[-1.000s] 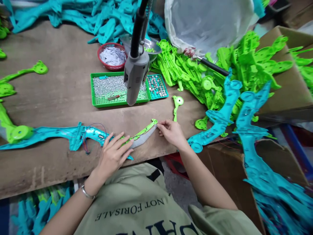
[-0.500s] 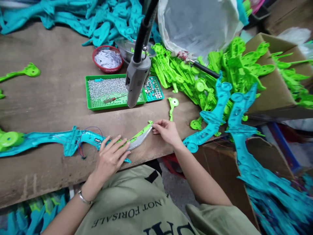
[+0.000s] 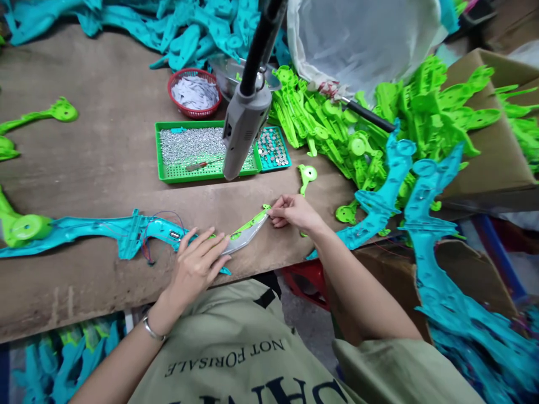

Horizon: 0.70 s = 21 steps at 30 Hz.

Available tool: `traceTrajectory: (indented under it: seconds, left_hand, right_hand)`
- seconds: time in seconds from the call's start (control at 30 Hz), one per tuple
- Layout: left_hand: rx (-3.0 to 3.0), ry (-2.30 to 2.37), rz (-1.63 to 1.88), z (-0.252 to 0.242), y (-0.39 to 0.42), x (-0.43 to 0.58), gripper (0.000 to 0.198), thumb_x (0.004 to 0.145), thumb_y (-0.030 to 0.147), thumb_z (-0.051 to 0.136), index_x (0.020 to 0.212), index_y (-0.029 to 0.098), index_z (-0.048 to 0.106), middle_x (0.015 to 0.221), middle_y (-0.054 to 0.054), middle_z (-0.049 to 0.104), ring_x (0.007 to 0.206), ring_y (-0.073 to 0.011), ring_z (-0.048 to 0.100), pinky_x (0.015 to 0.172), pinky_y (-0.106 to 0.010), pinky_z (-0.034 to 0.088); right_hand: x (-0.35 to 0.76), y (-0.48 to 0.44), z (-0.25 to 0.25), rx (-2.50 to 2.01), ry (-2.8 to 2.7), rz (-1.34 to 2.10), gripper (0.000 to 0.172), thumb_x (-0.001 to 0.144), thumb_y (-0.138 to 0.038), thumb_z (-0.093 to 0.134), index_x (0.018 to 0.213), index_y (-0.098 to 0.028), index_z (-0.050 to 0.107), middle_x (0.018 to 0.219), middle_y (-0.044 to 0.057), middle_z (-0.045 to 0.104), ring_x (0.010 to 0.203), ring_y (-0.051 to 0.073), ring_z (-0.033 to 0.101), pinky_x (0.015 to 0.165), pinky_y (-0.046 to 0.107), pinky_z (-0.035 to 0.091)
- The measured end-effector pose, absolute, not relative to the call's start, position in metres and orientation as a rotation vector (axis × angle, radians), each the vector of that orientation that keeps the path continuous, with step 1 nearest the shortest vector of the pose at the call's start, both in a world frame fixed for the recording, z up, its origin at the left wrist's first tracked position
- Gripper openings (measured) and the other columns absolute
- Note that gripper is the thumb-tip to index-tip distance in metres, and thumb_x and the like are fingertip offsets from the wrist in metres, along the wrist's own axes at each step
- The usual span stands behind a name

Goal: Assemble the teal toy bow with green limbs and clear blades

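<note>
A blue plastic bow-shaped shell (image 3: 101,229) lies along the table's front part, with thin wires and small metal parts showing inside. At its right end a green strip (image 3: 249,225) and a curved clear plastic piece (image 3: 246,238) stick out together. My left hand (image 3: 200,259) lies flat over that joint, fingers stretched and slightly apart, hiding what is under it. At the far tip of the clear piece, my right hand (image 3: 292,214) is closed in a pinch. Its fingertips cover the very end. A round green part (image 3: 309,173) lies just beyond my right hand.
Behind stands a green tray (image 3: 177,178) of small metal pieces with a screwdriver, beside a small blue tray (image 3: 273,148) of metal discs. A grey tool (image 3: 244,132) hangs overhead. Green parts (image 3: 332,129) and blue shells (image 3: 379,191) are heaped at right. A red basket (image 3: 193,115) holds white slips.
The view has shifted slightly, so the table's contents appear a little further right and higher. Both hands keep their places on the piece.
</note>
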<state>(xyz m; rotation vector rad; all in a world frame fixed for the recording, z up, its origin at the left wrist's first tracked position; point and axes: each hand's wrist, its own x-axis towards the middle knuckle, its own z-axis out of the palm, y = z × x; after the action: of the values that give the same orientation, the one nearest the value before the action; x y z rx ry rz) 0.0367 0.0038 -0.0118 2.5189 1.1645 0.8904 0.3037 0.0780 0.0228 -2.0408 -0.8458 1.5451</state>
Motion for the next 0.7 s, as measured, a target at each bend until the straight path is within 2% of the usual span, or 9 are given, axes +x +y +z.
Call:
traceTrajectory:
  seconds: [0.1, 0.17, 0.3, 0.5, 0.7]
  left_hand:
    - [2.458, 1.207, 0.938, -0.011, 0.002, 0.036, 0.061, 0.091, 0.028, 0.067, 0.147, 0.019, 0.043, 0.126, -0.014, 0.070, 0.121, -0.0270, 0.065, 0.109, -0.047, 0.044]
    - [2.426, 1.245, 0.968, -0.010, 0.000, 0.036, 0.068, 0.090, 0.032, 0.069, 0.148, 0.017, 0.039, 0.127, -0.016, 0.069, 0.123, -0.0290, 0.064, 0.108, -0.048, 0.045]
    - [2.402, 1.292, 0.897, -0.009, -0.002, 0.036, 0.057, 0.090, 0.035, 0.068, 0.141, 0.019, 0.047, 0.122, -0.015, 0.071, 0.120, -0.0297, 0.065, 0.111, -0.052, 0.042]
    - [2.465, 1.286, 0.849, -0.008, -0.001, 0.038, 0.036, 0.093, 0.029, 0.064, 0.127, 0.019, 0.057, 0.116, -0.010, 0.074, 0.118, -0.0284, 0.066, 0.109, -0.051, 0.042]
    - [2.487, 1.293, 0.846, -0.008, 0.000, 0.039, 0.037, 0.093, 0.029, 0.064, 0.127, 0.018, 0.057, 0.113, -0.011, 0.075, 0.116, -0.0288, 0.067, 0.108, -0.051, 0.043]
  right_hand:
    - [0.305, 0.077, 0.021, -2.021, -0.862, 1.539, 0.028, 0.072, -0.005, 0.081, 0.062, -0.015, 0.056, 0.046, -0.001, 0.062, 0.039, 0.009, 0.059, 0.040, 0.016, 0.054]
    - [0.306, 0.075, 0.019, -1.991, -0.868, 1.529, 0.028, 0.071, -0.007, 0.082, 0.063, -0.015, 0.057, 0.047, -0.001, 0.062, 0.041, 0.009, 0.060, 0.040, 0.017, 0.054]
    - [0.307, 0.073, 0.015, -1.936, -0.905, 1.521, 0.027, 0.070, -0.010, 0.084, 0.065, -0.014, 0.057, 0.050, -0.002, 0.063, 0.042, 0.009, 0.060, 0.041, 0.016, 0.054]
    - [0.307, 0.069, 0.012, -1.977, -1.039, 1.428, 0.024, 0.076, -0.012, 0.078, 0.068, -0.016, 0.056, 0.049, -0.004, 0.060, 0.041, 0.007, 0.057, 0.041, 0.016, 0.051]
    - [0.307, 0.065, 0.014, -2.021, -1.268, 1.299, 0.015, 0.082, -0.019, 0.068, 0.072, -0.018, 0.057, 0.055, -0.002, 0.060, 0.047, 0.011, 0.059, 0.048, 0.022, 0.051]
